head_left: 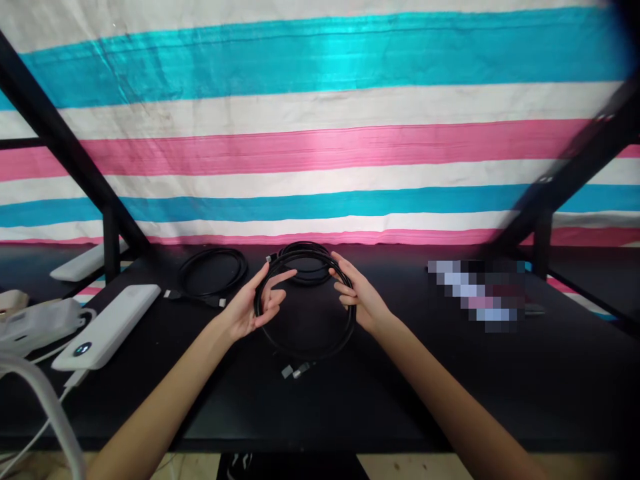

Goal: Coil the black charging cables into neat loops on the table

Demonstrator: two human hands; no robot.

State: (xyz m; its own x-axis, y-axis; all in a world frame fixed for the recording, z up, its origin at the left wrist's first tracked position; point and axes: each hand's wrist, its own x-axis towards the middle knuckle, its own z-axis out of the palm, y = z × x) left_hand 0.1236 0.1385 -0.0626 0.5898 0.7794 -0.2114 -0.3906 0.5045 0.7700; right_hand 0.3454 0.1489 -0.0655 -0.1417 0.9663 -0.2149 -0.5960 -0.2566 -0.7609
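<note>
A coiled black cable (351,326) is held up as a ring between my two hands, a little above the black tabletop. My left hand (257,303) grips the left side of the ring, its thumb over the cable and its index finger pointing inward. My right hand (357,290) closes round the upper right side. Below the ring, grey plug ends (300,371) show near the table surface. Just behind it lies a second black coil (313,283), partly covered by the held one. Farther left rests a third black coil (213,294), its two plugs turned toward me.
At left lies a white power bank (107,327) with a lit display and a plugged-in white cable. White adapters (40,327) sit beyond the table's left side. A pixelated item (473,293) is at right. Black frame bars (75,150) slant up before a striped sheet (320,153).
</note>
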